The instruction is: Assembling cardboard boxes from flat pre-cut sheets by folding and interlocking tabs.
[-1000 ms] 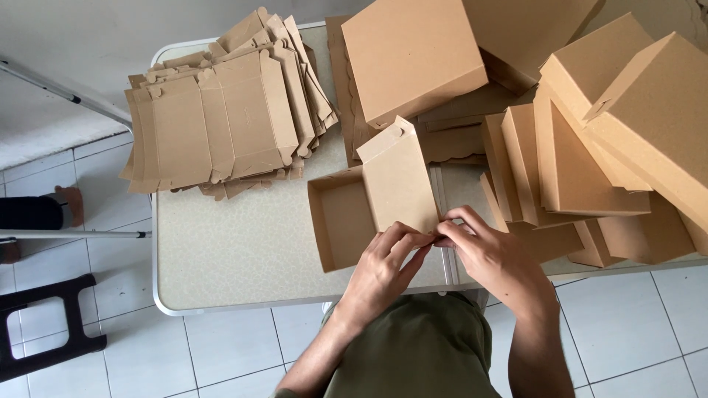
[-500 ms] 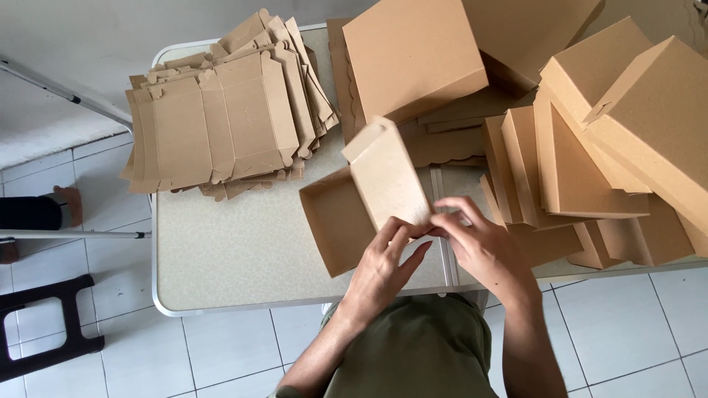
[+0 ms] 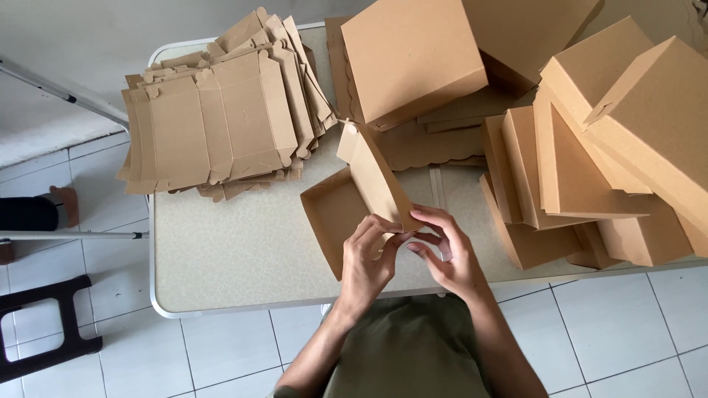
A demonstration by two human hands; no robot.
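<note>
We pinch the near edge of a brown, half-folded cardboard box (image 3: 354, 199) with both hands: left hand (image 3: 366, 259) fingers curled on its lower wall, right hand (image 3: 448, 254) fingertips gripping the raised lid flap, above the pale speckled table (image 3: 221, 250), beside a stack of flat cardboard blanks (image 3: 214, 121).

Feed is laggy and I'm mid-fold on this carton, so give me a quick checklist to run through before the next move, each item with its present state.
1. Both hands on the half-folded box: ok; left hand and right hand pinch its near corner.
2. Lid flap raised, not closed: ok, it stands tilted over the tray.
3. Corner tab seated: cannot tell, the fingers cover it.
4. Bare table beside the box: ok.
5. Stack of flat blanks lying on the table to the left: ok.
6. Finished boxes stable: cannot tell; they lean on one another.
</note>
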